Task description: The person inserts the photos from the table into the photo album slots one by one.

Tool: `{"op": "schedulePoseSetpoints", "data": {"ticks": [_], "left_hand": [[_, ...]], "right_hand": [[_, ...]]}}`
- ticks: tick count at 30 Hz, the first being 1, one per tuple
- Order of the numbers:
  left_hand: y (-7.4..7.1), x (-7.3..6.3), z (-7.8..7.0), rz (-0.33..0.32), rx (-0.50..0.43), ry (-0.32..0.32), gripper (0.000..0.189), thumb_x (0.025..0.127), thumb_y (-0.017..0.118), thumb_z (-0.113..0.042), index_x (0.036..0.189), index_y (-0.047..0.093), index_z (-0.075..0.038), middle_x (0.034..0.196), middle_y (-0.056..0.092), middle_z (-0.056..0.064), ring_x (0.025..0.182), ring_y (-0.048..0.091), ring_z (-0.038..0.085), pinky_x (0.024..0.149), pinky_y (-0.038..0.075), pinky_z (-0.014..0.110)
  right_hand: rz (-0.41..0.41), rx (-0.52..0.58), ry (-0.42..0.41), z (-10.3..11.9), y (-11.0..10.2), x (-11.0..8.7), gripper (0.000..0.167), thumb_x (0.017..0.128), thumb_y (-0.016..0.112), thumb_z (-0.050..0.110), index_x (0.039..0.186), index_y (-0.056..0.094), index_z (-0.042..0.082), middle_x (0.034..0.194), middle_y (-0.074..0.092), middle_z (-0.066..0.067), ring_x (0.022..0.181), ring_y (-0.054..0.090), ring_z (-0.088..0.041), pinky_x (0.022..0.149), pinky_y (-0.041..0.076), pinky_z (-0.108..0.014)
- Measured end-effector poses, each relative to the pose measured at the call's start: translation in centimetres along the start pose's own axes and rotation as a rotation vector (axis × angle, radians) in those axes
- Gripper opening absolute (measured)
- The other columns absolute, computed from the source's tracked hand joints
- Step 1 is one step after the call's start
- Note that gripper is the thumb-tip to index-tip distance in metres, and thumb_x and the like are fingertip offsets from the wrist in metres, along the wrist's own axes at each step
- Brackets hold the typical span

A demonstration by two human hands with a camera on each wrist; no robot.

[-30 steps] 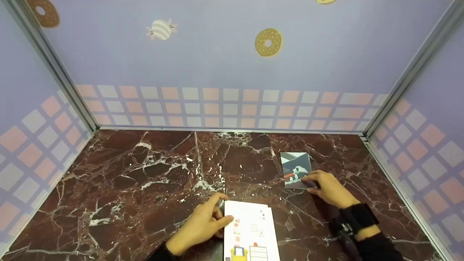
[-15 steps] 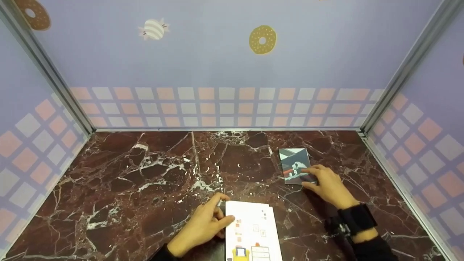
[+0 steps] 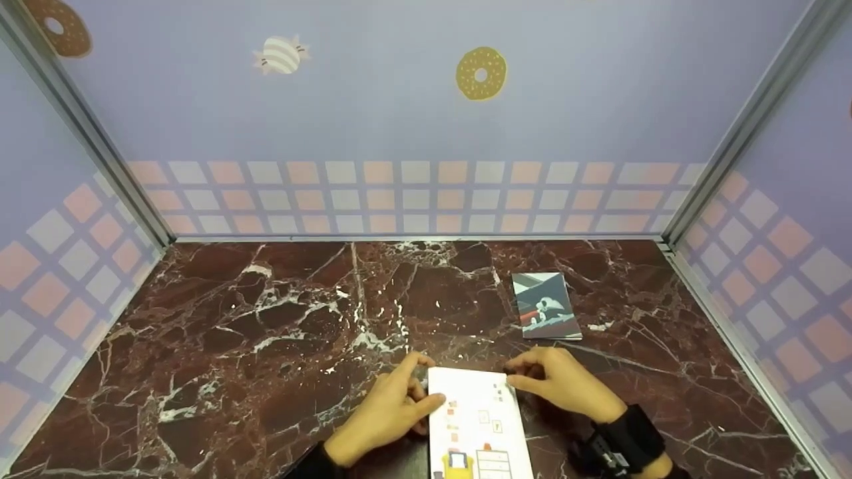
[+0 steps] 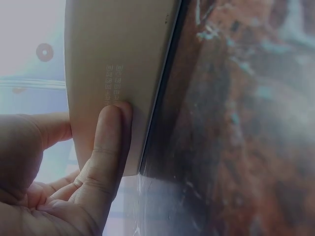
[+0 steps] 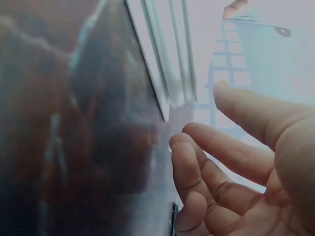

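A stack of white booklets (image 3: 472, 416) lies at the front middle in the head view, its top cover printed with a yellow armchair and drawers. My left hand (image 3: 389, 409) grips its left edge, thumb on the cover's edge. In the left wrist view a finger (image 4: 109, 132) presses the beige side with small lettering. My right hand (image 3: 566, 382) is at the far right corner, fingers loosely bent. The right wrist view shows a gap between those fingers (image 5: 231, 152) and the layered booklet edges (image 5: 170, 59). Behind lies a small dark booklet (image 3: 546, 306) with a white cartoon figure, untouched.
The dark red marble tabletop (image 3: 266, 372) is bounded by a patterned purple back wall (image 3: 373, 113) and two side walls with metal corner posts. A black strap (image 3: 636, 439) with a device sits on my right wrist.
My right hand has left the dark booklet, which slid slightly away earlier, and has come back leftward to the white stack. My left hand and the stack have shifted slightly right.
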State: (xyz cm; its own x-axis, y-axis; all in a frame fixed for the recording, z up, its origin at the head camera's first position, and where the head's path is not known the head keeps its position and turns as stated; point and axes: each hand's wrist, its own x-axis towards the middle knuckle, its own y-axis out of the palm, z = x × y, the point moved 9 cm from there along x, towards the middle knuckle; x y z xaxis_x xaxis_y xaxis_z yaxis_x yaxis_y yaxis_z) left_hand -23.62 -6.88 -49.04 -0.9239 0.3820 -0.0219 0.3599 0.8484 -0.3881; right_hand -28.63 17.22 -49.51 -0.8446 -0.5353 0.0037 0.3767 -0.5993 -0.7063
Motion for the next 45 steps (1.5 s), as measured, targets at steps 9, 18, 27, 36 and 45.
{"op": "schedulePoseSetpoints", "data": {"ticks": [9,18,27,36,45], "left_hand": [[0.3,0.6,-0.5,-0.001,0.023,0.026,0.044,0.099,0.077,-0.018,0.136,0.054,-0.011,0.082,0.073,0.004,0.058,0.070,0.014,0.053,0.061,0.031],[0.6,0.7,-0.1,0.003,0.019,0.016,0.041,0.099,0.076,-0.017,0.134,0.054,-0.012,0.081,0.072,0.002,0.057,0.069,0.011,0.052,0.061,0.033],[0.4,0.4,0.0,-0.003,0.003,0.016,0.042,0.099,0.075,-0.015,0.135,0.054,-0.011,0.081,0.071,0.002,0.057,0.068,0.011,0.053,0.061,0.032],[0.3,-0.2,-0.7,-0.003,0.041,0.042,0.055,0.098,0.077,-0.018,0.144,0.048,-0.007,0.083,0.071,0.003,0.060,0.065,0.009,0.051,0.057,0.026],[-0.1,-1.6,-3.0,-0.099,0.314,0.107,0.058,0.092,0.084,-0.036,0.138,0.055,-0.016,0.099,0.059,-0.001,0.084,0.055,0.007,0.075,0.052,0.026]], "right_hand": [[-0.036,0.006,0.013,-0.4,-0.3,0.1,0.028,0.100,0.077,0.034,0.113,0.082,0.009,0.093,0.077,0.001,0.074,0.062,-0.001,0.068,0.050,-0.020],[-0.023,0.034,0.019,-0.5,-0.1,-0.1,0.019,0.099,0.078,0.033,0.106,0.082,0.015,0.085,0.075,0.004,0.070,0.059,-0.001,0.066,0.048,-0.019],[-0.072,0.077,0.020,0.0,-0.2,0.2,0.015,0.099,0.078,0.030,0.100,0.081,0.016,0.088,0.076,0.002,0.071,0.062,-0.002,0.067,0.050,-0.021],[-0.091,0.246,0.086,-0.6,-0.1,0.2,0.017,0.100,0.077,0.024,0.102,0.078,0.007,0.087,0.075,-0.006,0.071,0.067,-0.011,0.065,0.055,-0.022],[-0.056,0.485,0.122,-0.4,0.0,0.2,0.029,0.102,0.074,0.019,0.110,0.071,-0.008,0.086,0.075,-0.008,0.070,0.069,-0.009,0.068,0.062,-0.025]]}}
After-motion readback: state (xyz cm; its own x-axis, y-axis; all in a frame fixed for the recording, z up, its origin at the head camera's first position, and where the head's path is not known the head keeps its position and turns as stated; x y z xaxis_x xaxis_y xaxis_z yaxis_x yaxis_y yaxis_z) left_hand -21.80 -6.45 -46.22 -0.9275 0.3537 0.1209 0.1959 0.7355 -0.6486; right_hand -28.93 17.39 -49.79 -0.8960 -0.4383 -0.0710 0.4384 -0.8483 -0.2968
